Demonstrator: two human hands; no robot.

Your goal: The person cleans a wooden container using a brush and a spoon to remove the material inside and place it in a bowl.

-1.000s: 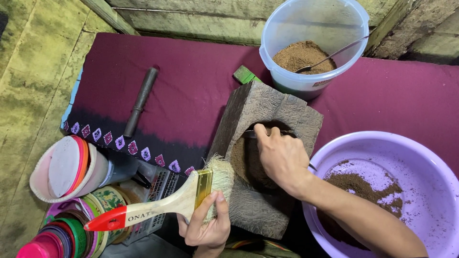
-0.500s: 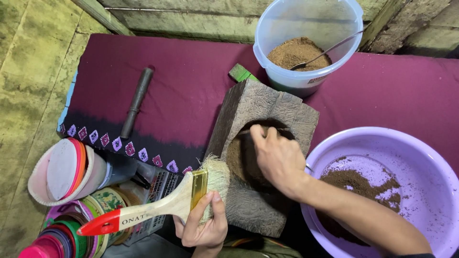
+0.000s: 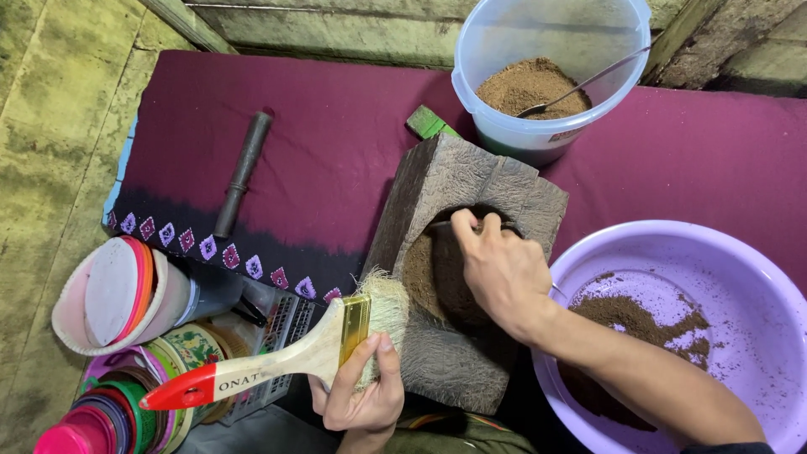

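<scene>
Two bare hands at work over a rough wooden block mould (image 3: pixel 471 277) lying on a maroon cloth (image 3: pixel 319 143). Left hand (image 3: pixel 361 395) closed around the bristle end of a wide paintbrush (image 3: pixel 286 357), thumb and fingers pinching the brass ferrule and pale bristles, red-tipped wooden handle pointing out to the left. Right hand (image 3: pixel 500 269) curled down into the dark hollow of the mould, fingertips pressing on brown powder (image 3: pixel 424 273) inside; whether pinching anything, cannot tell. Just right of the mould, a lilac basin (image 3: pixel 740 261) with more brown powder. Behind, a clear bucket (image 3: pixel 546 34) of powder with a spoon (image 3: pixel 580 84). Well apart on the cloth, a dark rod (image 3: pixel 242 172). Lower left, stacked coloured lids (image 3: pixel 109 294).
</scene>
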